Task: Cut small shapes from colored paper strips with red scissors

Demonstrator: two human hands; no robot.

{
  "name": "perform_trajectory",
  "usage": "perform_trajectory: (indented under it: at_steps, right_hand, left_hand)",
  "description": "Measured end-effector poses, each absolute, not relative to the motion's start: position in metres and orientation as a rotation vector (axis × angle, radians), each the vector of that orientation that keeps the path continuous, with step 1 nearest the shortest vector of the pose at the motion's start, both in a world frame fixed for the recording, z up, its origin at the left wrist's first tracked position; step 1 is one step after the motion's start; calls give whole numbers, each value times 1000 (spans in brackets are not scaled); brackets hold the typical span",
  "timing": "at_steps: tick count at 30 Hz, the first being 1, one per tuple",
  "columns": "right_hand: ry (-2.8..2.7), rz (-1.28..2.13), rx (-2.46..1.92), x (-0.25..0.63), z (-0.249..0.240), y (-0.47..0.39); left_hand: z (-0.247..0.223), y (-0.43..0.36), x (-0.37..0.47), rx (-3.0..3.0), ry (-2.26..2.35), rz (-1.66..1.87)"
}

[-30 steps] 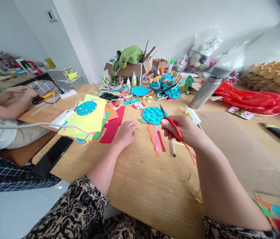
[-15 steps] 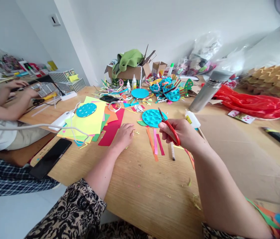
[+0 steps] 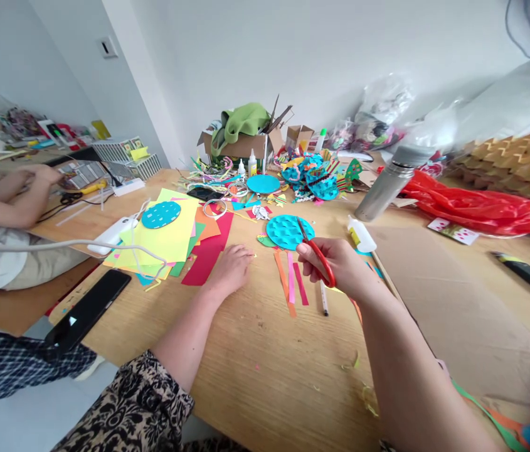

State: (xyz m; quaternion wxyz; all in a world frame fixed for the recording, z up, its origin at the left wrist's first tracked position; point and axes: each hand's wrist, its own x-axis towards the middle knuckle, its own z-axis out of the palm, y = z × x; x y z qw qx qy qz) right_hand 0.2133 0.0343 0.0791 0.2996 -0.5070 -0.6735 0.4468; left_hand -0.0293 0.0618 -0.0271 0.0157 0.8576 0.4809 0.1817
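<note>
At the left, a dark phone (image 3: pixel 93 307) lies at the edge of the worktop (image 3: pixel 265 364), apparently set aside from the papers. Just beyond it, loose coloured sheets (image 3: pixel 182 229) overlap, their edges fanned out so each colour can probably be picked out; a dotted blue oval (image 3: pixel 161 215) lies flat on top. The left hand (image 3: pixel 231 270) rests palm down beside the red paper (image 3: pixel 204 258), perhaps to steady the arm; its underside is hidden, so I cannot tell whether its grip is open or pinching anything. Narrow paper strips (image 3: pixel 291 282) lie side by side below the raised-pattern blue disc (image 3: pixel 288 231), likely to keep them sorted. The red-handled scissors (image 3: pixel 323 267) are in the closed grip of the right hand (image 3: pixel 344 267), blades pointing away from the body, which seems a safe hold. A white glue bottle (image 3: pixel 362 235) lies on its side beyond that hand, within easy reach.
</note>
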Motion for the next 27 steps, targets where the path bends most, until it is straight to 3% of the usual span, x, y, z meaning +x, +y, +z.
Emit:
perform_trajectory:
  at_steps: [10,21,27]
  right_hand:
    - [-1738,1245,-1330,211,78,35]
    - [-1750,1245,-1304,213,74,36]
    - [-1735,1282,-1321,211,77,36]
  left_hand:
    - [-27,63,-29,2399,1651,952]
    - [-28,70,-26,2604,1596,686]
    - [-25,70,-28,2363,1694,778]
